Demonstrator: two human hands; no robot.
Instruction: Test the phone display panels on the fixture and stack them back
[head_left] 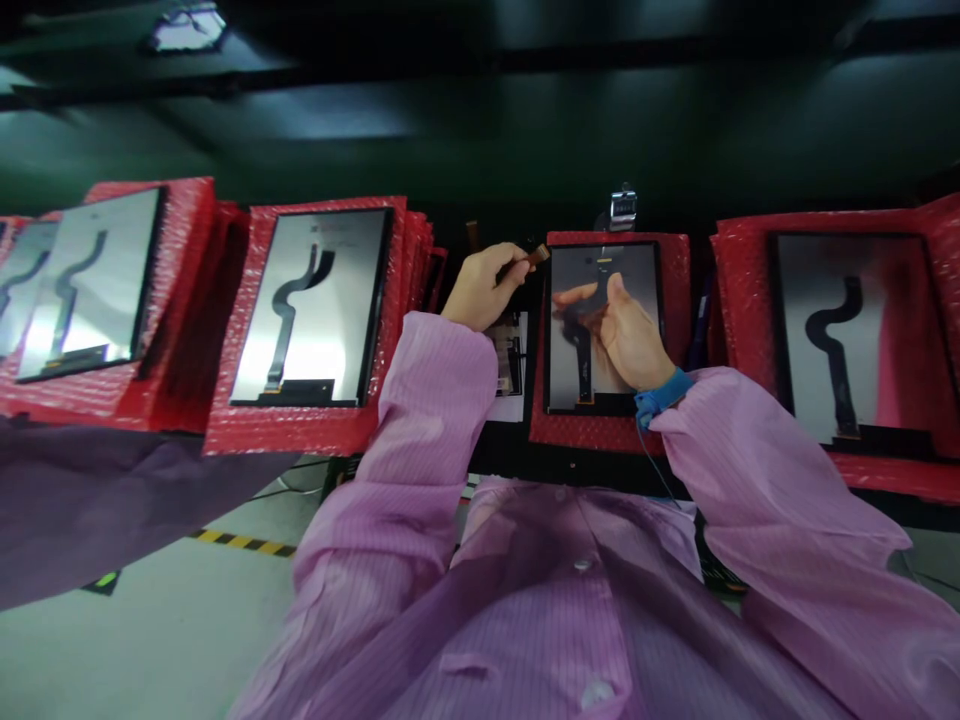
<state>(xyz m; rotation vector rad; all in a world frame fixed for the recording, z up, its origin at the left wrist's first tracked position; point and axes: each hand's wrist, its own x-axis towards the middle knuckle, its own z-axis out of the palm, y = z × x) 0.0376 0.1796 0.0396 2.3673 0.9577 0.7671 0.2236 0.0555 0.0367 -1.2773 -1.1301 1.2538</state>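
Observation:
My left hand (487, 285) is closed in a pinch on a small brown flex cable (537, 256), whose light connector end points up and to the right. My right hand (626, 335), with a blue strap (663, 395) around its wrist, is over a display panel (562, 375). Its thumb and fingers close around the upper part of the panel's black ribbon cable (582, 360); the cable's tip shows just above the thumb. The fingertips are partly hidden and mirrored in the glossy panel. Red bubble wrap (555, 432) lies under this panel.
More panels lie on red bubble-wrap stacks: one panel (330, 320) to the left, another (885, 340) to the right. A metal tally counter (622, 208) stands behind. A white printed sheet (510, 408) lies between my arms. A purple sleeve (112, 500) reaches in at left.

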